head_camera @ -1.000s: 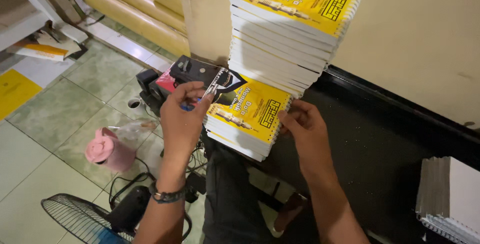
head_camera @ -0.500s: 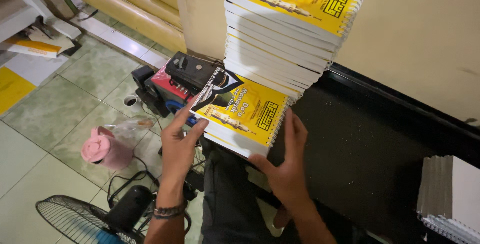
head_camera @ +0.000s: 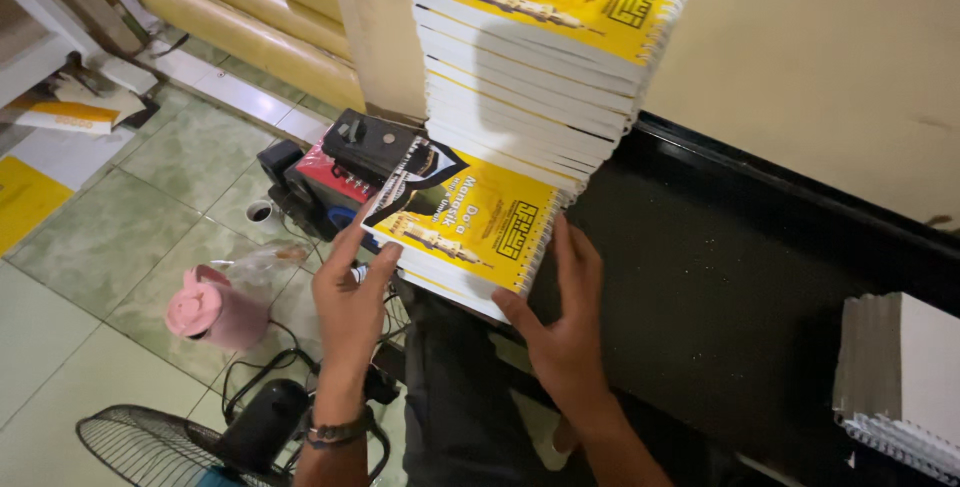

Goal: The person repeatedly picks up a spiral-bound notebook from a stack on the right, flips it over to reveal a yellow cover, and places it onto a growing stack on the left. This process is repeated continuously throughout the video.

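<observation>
A low pile of yellow spiral-bound books (head_camera: 462, 225) lies at the near edge of a black table (head_camera: 720, 287), beside a tall stack of the same books (head_camera: 545, 47). My left hand (head_camera: 350, 292) presses flat against the low pile's left side. On the spiral side, my right hand (head_camera: 560, 322) lies with fingers spread against the pile. Both hands clasp the pile between them.
A white spiral-bound stack (head_camera: 900, 377) sits at the table's right end. On the tiled floor below are a red and black machine (head_camera: 345, 162), a pink jug (head_camera: 215, 307), a fan (head_camera: 160, 447), cables and yellow paper rolls (head_camera: 240, 27).
My left hand has dropped from the pile's top corner to its left side. My right hand has slid along the spiral edge. The view has shifted slightly.
</observation>
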